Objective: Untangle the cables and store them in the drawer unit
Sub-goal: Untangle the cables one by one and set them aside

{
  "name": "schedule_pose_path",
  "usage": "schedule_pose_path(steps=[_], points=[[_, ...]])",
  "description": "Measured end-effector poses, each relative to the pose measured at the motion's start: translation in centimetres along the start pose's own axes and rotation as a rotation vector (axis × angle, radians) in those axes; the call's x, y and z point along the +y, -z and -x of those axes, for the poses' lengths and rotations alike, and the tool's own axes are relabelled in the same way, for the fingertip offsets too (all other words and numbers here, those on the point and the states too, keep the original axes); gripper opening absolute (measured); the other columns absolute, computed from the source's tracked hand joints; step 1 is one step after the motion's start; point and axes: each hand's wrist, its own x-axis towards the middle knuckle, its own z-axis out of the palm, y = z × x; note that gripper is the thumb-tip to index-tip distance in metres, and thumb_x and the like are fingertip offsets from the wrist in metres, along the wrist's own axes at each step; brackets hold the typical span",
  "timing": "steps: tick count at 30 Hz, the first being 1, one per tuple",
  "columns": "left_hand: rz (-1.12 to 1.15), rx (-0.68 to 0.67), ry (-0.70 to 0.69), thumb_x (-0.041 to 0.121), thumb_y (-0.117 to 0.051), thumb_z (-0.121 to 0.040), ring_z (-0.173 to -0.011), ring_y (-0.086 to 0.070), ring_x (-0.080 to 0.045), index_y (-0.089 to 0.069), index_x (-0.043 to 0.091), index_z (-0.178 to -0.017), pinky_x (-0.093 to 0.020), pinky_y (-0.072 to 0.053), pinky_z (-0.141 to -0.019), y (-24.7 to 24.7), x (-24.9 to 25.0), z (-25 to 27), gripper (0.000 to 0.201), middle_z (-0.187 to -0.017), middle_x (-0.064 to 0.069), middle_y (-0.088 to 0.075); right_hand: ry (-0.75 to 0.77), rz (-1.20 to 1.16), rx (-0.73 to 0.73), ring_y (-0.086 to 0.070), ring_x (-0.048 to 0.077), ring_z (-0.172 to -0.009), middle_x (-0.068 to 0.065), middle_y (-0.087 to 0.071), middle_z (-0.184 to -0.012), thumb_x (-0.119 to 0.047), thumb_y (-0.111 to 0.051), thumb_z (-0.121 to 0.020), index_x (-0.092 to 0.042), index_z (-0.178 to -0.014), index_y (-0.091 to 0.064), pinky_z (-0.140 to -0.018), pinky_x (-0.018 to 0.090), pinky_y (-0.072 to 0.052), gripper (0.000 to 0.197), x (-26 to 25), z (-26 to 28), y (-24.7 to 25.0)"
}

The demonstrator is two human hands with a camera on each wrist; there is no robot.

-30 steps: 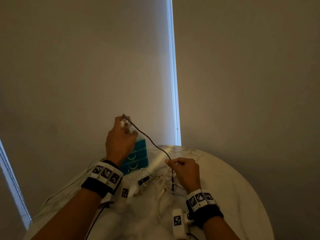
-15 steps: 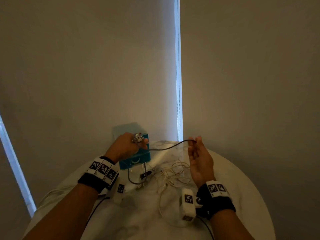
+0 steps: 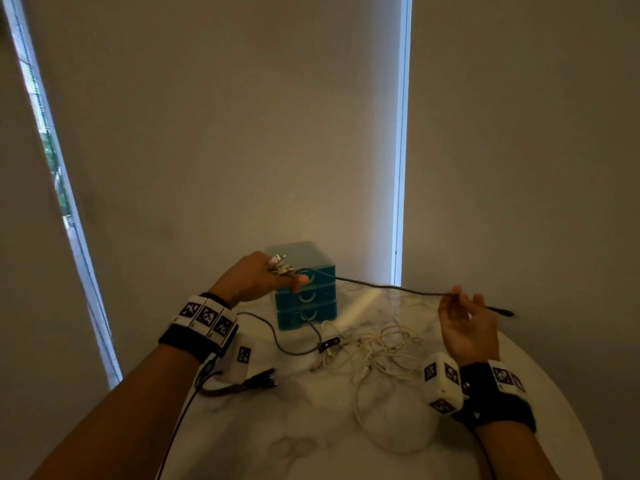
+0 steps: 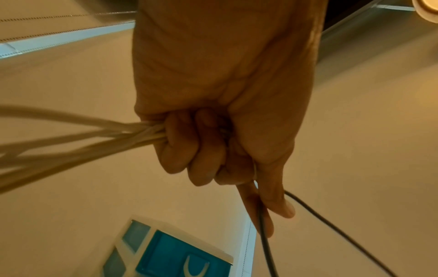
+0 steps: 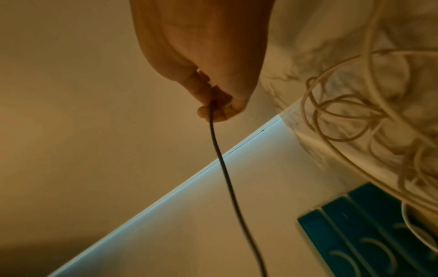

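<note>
Fingers of both hands hold one dark cable [image 3: 374, 285] taut above the drawer unit [image 3: 306, 295].
Left hand [image 3: 258, 277] clenches white cables, pinching the dark one; right hand [image 3: 465, 323] pinches it right of the unit. White tangle [image 3: 377, 348] lies before the unit.

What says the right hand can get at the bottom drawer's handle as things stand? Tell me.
Probably not yet. The right hand pinches the dark cable, stretched from the left hand across the front of the drawer unit. White cables also lie before its bottom drawer. It must let go first.
</note>
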Motion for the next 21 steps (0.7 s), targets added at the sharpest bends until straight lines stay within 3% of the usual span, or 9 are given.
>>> schedule_pose_path(steps=[3, 5, 8, 10, 12, 14, 17, 18, 21], points=[[-0.006, 0.007, 0.016, 0.07, -0.073, -0.083, -0.078, -0.065, -0.022, -0.083, 0.019, -0.091, -0.03, -0.044, -0.067, 0.6, -0.9, 0.5, 0.052, -0.086, -0.007, -0.071, 0.06, 0.197, -0.035, -0.053, 0.012, -0.069, 0.001, -0.054, -0.097, 0.013, -0.032, -0.093, -0.02, -0.125, -0.06, -0.054, 0.024, -0.042, 0.054, 1.1, 0.3, -1.1], [0.019, 0.025, 0.032, 0.066, -0.074, -0.085, -0.071, -0.058, -0.015, -0.084, 0.022, -0.087, -0.03, -0.041, -0.065, 0.9, -1.4, 0.8, 0.045, -0.082, -0.004, -0.067, 0.075, 0.418, -0.086, -0.043, 0.01, -0.057, -0.001, -0.052, -0.087, 0.007, -0.034, -0.097, -0.016, -0.133, -0.061, -0.044, 0.022, -0.029, 0.051, 2.9, 0.9, -2.4], [0.091, 0.075, 0.041, 0.06, -0.075, -0.089, -0.074, -0.059, -0.012, -0.086, 0.024, -0.086, -0.03, -0.043, -0.067, 0.9, -1.7, 0.9, 0.037, -0.082, 0.001, -0.068, -0.038, 1.041, -0.325, -0.042, 0.007, -0.051, -0.002, -0.054, -0.077, 0.004, -0.047, -0.098, -0.005, -0.128, -0.064, -0.038, 0.019, -0.025, 0.035, 6.9, 3.9, -4.2], [0.123, 0.116, 0.02, 0.058, -0.074, -0.091, -0.076, -0.061, -0.014, -0.086, 0.026, -0.084, -0.031, -0.044, -0.068, 1.0, -1.6, 0.8, 0.035, -0.079, 0.007, -0.067, -0.219, 1.481, -0.548, -0.049, 0.008, -0.055, 0.001, -0.058, -0.083, -0.02, -0.063, -0.099, -0.006, -0.117, -0.067, -0.044, 0.021, -0.034, 0.023, 9.9, 6.4, -4.6], [0.15, 0.143, -0.007, 0.054, -0.078, -0.089, -0.081, -0.064, -0.016, -0.086, 0.024, -0.089, -0.034, -0.048, -0.072, 1.1, -1.3, 0.8, 0.032, -0.083, 0.006, -0.071, -0.441, 1.861, -0.733, -0.056, 0.012, -0.068, 0.002, -0.062, -0.095, -0.049, -0.068, -0.091, -0.013, -0.116, -0.066, -0.056, 0.024, -0.043, 0.044, 12.8, 8.2, -4.7], [0.173, 0.152, 0.001, 0.049, -0.085, -0.084, -0.084, -0.067, -0.016, -0.084, 0.02, -0.097, -0.033, -0.051, -0.071, 1.0, -1.0, 0.9, 0.032, -0.09, 0.0, -0.075, -0.536, 2.174, -0.893, -0.061, 0.014, -0.078, -0.001, -0.065, -0.099, -0.082, -0.069, -0.076, -0.019, -0.119, -0.064, -0.069, 0.03, -0.052, 0.077, 15.7, 9.6, -4.8], [0.147, 0.129, -0.005, 0.05, -0.088, -0.081, -0.078, -0.065, -0.009, -0.082, 0.023, -0.099, -0.022, -0.044, -0.059, 0.5, -0.7, 1.1, 0.033, -0.086, 0.004, -0.073, -0.432, 2.27, -0.95, -0.07, 0.016, -0.088, -0.001, -0.073, -0.109, -0.102, -0.056, -0.067, -0.028, -0.142, -0.054, -0.091, 0.04, -0.061, 0.106, 19.4, 11.0, -4.6], [0.15, 0.116, -0.011, 0.05, -0.087, -0.081, -0.079, -0.065, -0.009, -0.082, 0.024, -0.102, -0.02, -0.044, -0.059, 0.4, -0.6, 1.3, 0.034, -0.085, 0.008, -0.072, -0.429, 2.225, -0.926, -0.071, 0.017, -0.088, 0.001, -0.076, -0.111, -0.099, -0.053, -0.073, -0.025, -0.148, -0.051, -0.089, 0.037, -0.06, 0.106, 20.6, 11.2, -4.3], [0.188, 0.065, -0.042, 0.047, -0.087, -0.083, -0.085, -0.066, -0.008, -0.081, 0.028, -0.11, -0.022, -0.048, -0.067, 0.4, -0.8, 1.6, 0.034, -0.088, 0.014, -0.07, -0.463, 2.077, -0.776, -0.062, 0.014, -0.064, 0.002, -0.079, -0.097, -0.093, -0.047, -0.084, -0.015, -0.133, -0.063, -0.061, 0.027, -0.051, 0.094, 23.9, 11.1, -3.6]])
